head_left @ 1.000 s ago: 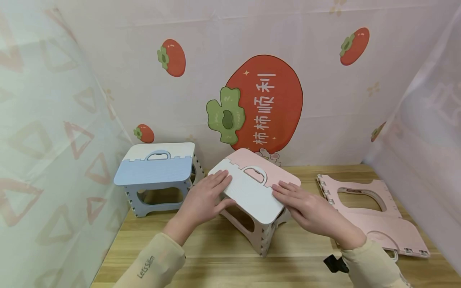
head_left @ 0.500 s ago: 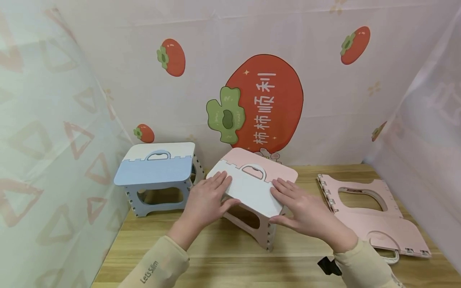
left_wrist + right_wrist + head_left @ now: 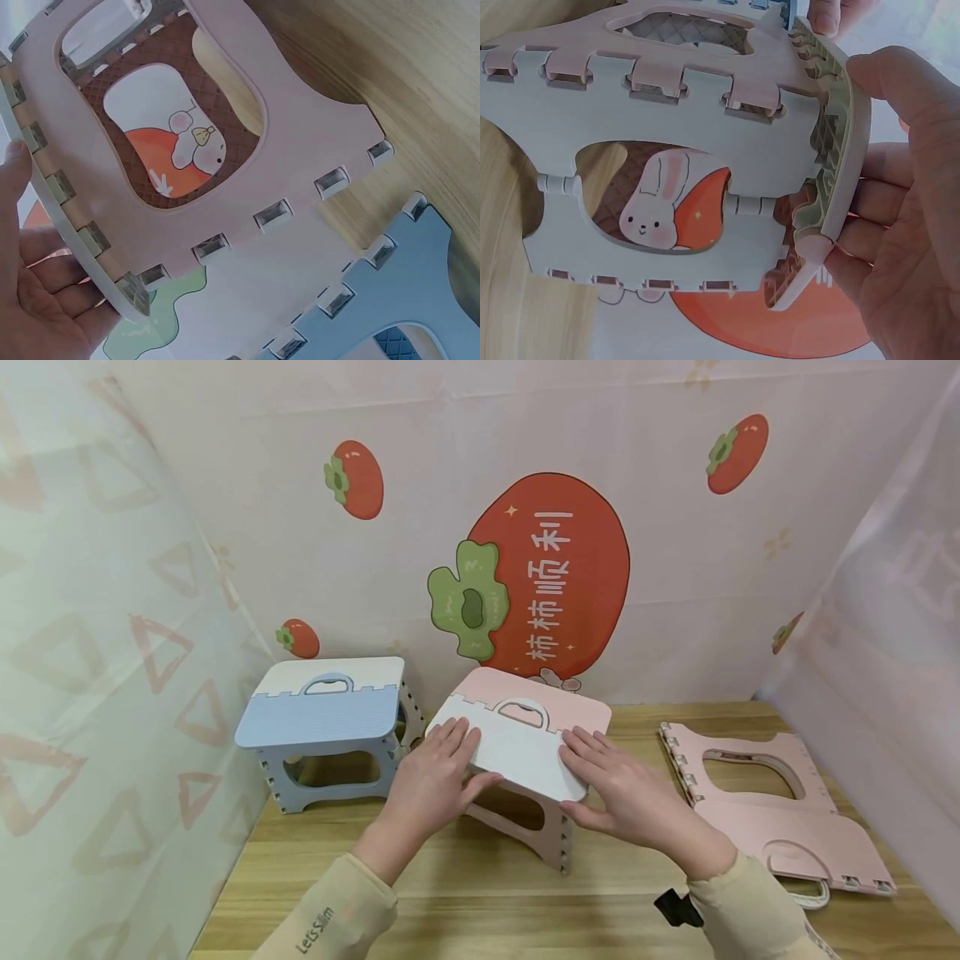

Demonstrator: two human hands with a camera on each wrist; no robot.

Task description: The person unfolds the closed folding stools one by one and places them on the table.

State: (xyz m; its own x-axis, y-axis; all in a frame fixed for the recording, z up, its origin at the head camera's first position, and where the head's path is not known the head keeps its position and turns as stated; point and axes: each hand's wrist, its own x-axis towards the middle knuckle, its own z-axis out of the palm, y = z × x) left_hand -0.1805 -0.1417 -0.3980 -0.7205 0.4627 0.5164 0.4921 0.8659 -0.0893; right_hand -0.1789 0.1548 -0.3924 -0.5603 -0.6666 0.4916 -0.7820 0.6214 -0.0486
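Note:
A pink-and-white folding step stool (image 3: 517,758) stands unfolded on the wooden surface, turned at an angle. On its white seat half, toward the left, rests my left hand (image 3: 429,783), fingers laid out straight and thumb along the front edge. My right hand (image 3: 626,789) lies on the right end of the seat in a similar way, its thumb by the front corner. From below, the left wrist view shows the stool's pink side panel (image 3: 300,127) and seat rim. The white hinged end panel (image 3: 697,112) appears in the right wrist view, with the right hand's thumb against the rim.
Just left of it stands an unfolded blue-and-white step stool (image 3: 322,717), close to the pink one. A folded pink stool (image 3: 795,827) lies flat at the right. Behind is a backdrop (image 3: 675,610) printed with persimmons; side curtains flank the wooden surface (image 3: 465,910).
The pink-and-white stool has turned, its front right corner swinging away from me and its front edge lying squarer. Both hands stayed on the seat and moved with it; the right thumb came to the front edge.

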